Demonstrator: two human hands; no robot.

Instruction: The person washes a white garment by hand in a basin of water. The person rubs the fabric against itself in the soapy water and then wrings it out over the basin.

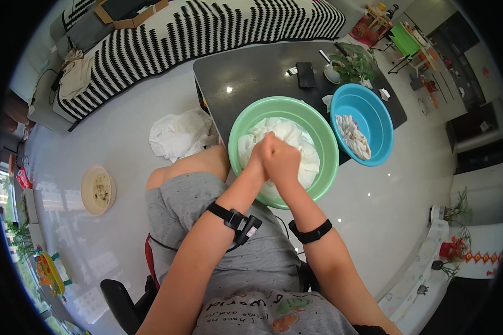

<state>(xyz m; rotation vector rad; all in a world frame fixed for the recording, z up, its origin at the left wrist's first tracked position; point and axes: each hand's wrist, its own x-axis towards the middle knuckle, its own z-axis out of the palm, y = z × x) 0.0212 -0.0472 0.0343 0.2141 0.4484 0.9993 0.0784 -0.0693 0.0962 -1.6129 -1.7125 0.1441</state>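
Observation:
A pale green plastic basin [326,125] stands at the near edge of the dark table, with wet white cloth [308,165] bunched inside it. Over the cloth my left hand [260,157] and my right hand [281,157] are pressed together, fists touching. Both look closed around part of the cloth, though the gripped part is largely hidden. A blue plastic basin [371,104] stands to the right of the green one and holds a twisted whitish cloth [354,138].
The dark table [243,71] also bears a black phone [305,75] and a potted plant [356,65]. White cloth [180,134] lies heaped on the floor left of the table. A cream basin [111,188] stands farther left. Beyond the table is a sofa with a striped cover [218,25].

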